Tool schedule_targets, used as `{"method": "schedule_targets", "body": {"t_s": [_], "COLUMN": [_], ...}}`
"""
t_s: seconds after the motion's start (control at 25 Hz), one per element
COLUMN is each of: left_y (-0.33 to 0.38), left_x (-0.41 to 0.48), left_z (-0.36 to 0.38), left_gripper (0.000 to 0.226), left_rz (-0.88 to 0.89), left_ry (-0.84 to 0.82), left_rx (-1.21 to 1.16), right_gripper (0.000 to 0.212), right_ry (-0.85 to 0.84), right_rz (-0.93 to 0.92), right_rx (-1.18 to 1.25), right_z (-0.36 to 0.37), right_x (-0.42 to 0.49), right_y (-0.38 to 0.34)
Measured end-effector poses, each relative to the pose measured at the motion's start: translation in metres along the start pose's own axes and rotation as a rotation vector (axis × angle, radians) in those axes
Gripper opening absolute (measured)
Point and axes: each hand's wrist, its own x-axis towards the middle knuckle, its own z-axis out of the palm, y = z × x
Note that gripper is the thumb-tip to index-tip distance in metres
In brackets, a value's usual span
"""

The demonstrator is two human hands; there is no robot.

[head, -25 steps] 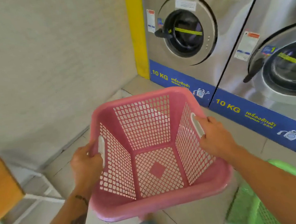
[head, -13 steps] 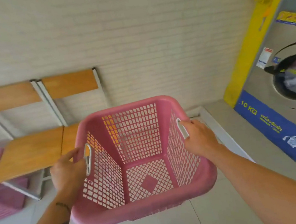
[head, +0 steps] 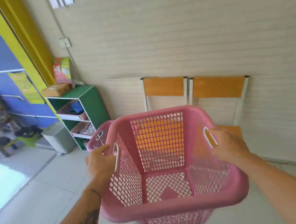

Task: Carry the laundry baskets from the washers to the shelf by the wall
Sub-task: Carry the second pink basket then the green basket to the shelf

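Between both hands, held clear of the floor, a pink perforated plastic laundry basket [head: 167, 209] tips its mouth toward the camera; the left hand [head: 99, 161] curls its fingers round the white-edged handle slot on one side, and the right hand [head: 226, 144] grips the matching slot opposite.

Half a second earlier the same two-handed hold was framed by a washer beyond the right hand and chairs beyond the left; the view has since swung, the washers have left the frame, and two wooden-backed chairs with white metal frames [head: 164, 87] now stand ahead of the right hand against the beige ribbed wall [head: 172, 43]; an orange seat shows through the basket's far mesh.

Ahead of the left hand and further out, a green shelf unit with white-edged shelves [head: 93, 102] has come into sight against that wall; trays fill its upper compartments, a brown cardboard box [head: 56, 90] lies on its top, and a grey lidded bin [head: 56, 138] stands just beside it on the far side from the basket.

A second pink mesh basket [head: 97, 137] sits just past the left hand's fingertips, between hand and shelf, partly hidden by the carried one; whether the two touch cannot be told.

Pale floor tiles [head: 41, 191] spread open below and outward of the left hand toward a bright doorway; outward of the right hand the wall meets the floor at a dark line; the basket's far rim overlaps the chair seat in view, and the gap between them cannot be judged.
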Motion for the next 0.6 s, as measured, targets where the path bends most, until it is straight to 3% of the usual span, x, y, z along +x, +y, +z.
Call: {"method": "schedule_targets", "body": {"t_s": [0.4, 0.6], "left_y": [-0.034, -0.016], "left_x": [0.210, 0.322], "left_z": [-0.060, -0.063], "left_gripper": [0.034, 0.026], "left_rz": [-0.052, 0.032], "left_ry": [0.201, 0.294], "left_rx": [0.119, 0.109], "right_gripper": [0.078, 0.063], "right_ry": [-0.040, -0.025], "right_rz": [-0.190, -0.220], "right_rx": [0.105, 0.207], "right_z": [0.064, 0.080], "right_x": [0.184, 0.287], "right_y": [-0.187, -0.252]}}
